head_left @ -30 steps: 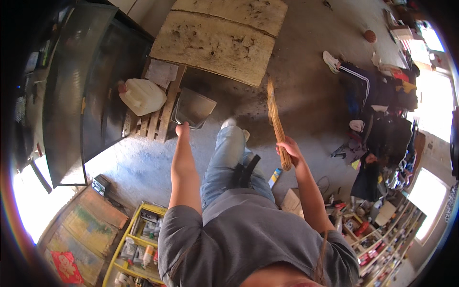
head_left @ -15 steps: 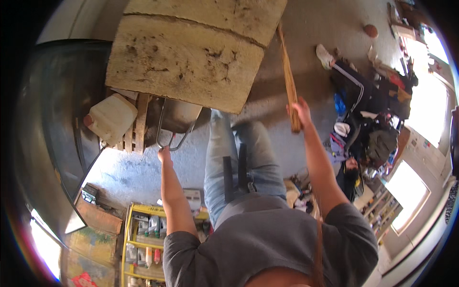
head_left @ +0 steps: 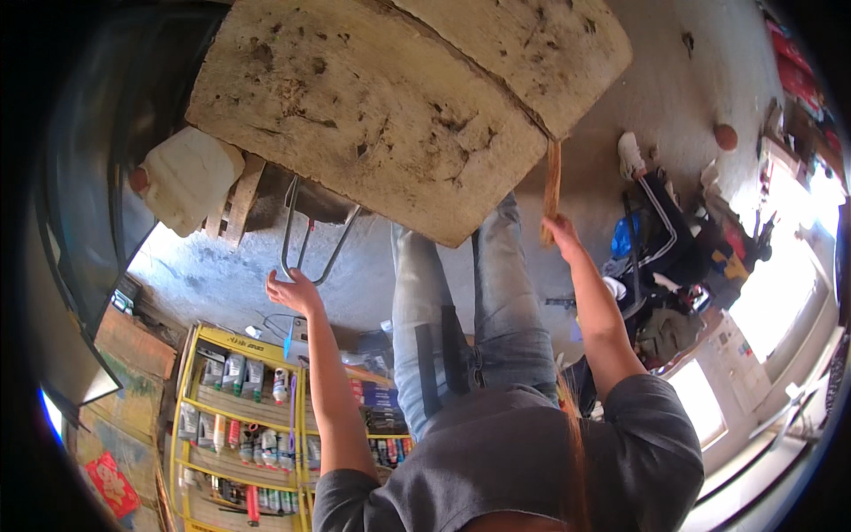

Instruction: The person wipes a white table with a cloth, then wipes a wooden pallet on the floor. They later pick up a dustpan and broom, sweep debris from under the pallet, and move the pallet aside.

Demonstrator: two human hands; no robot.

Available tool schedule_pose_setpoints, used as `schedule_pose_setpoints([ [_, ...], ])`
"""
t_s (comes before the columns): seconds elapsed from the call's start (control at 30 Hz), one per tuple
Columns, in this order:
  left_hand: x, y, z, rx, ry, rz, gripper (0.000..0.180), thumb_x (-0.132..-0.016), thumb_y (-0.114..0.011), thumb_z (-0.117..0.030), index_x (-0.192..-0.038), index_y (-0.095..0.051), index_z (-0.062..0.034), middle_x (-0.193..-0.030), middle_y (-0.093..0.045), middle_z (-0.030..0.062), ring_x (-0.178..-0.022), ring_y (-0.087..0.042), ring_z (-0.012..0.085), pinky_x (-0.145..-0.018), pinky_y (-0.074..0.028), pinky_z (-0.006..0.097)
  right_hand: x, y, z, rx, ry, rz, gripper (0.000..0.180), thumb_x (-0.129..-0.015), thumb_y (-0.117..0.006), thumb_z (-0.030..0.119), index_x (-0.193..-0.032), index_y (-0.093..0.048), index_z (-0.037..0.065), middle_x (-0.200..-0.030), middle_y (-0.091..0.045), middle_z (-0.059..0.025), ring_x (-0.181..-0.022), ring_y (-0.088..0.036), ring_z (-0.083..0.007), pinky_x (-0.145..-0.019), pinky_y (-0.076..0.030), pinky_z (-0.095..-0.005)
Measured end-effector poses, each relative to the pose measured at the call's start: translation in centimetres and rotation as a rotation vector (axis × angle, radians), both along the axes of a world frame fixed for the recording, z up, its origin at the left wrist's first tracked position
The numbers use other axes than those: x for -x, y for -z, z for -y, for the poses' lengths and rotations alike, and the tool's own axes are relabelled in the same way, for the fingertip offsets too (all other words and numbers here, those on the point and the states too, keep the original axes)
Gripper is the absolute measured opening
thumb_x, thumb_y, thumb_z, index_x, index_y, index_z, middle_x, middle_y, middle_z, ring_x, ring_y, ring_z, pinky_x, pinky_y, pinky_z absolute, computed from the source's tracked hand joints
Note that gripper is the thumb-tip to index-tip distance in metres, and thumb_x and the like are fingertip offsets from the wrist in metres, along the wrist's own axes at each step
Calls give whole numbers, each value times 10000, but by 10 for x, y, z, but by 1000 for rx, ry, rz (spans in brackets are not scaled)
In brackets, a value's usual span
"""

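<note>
My right hand [head_left: 561, 232] grips the near end of a wooden stick [head_left: 552, 182], whose far end goes out of sight at the edge of a large worn board [head_left: 355, 106]. The board is yellowish, pitted with dark marks and split by a long seam. My left hand [head_left: 294, 291] has its fingers spread at the near end of a bent metal tube frame [head_left: 330, 257]. Whether it still touches the tube is hard to tell. The frame's far part is hidden under the board.
A whitish plastic jug [head_left: 191, 182] stands at the left beside wooden slats [head_left: 238, 204]. A yellow shelf [head_left: 182, 443] holds several bottles and tubes. On the right, a person in dark striped trousers [head_left: 660, 208] sits among bags. A brown ball [head_left: 726, 136] lies on the floor.
My left hand has opened from its hold on the metal frame. The board now reaches further right and covers more of the stick. My view has shifted and turned.
</note>
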State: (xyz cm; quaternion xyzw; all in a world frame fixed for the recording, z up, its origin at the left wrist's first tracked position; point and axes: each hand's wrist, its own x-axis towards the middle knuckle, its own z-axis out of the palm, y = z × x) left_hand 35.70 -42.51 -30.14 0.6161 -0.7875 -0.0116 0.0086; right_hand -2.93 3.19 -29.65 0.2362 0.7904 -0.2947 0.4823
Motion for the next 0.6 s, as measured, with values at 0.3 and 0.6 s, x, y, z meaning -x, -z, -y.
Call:
schedule_pose_setpoints([
  [0.3, 156, 40, -58, -772, -797, -942, 459, -960, -439, -410, -1198, -483, -20, -1155, -557, 87, -1045, -512, 243, -901, -404, 348, 84, -25, -23, -132, -364, 537, 388, -804, -706, 261, -1078, -577, 19, -947, -639, -91, -839, -638, -201, -676, -552, -330],
  [0.6, 207, 57, -90, -723, -1231, -1384, 716, -922, -327, -610, -1411, -317, -87, -1431, -377, 40, -1280, -396, 259, -1046, -333, 386, 332, 2, 49, -275, -799, -865, 285, -945, -435, 271, -973, -585, 31, -938, -628, -211, -890, -604, -388, -754, -479, -465],
])
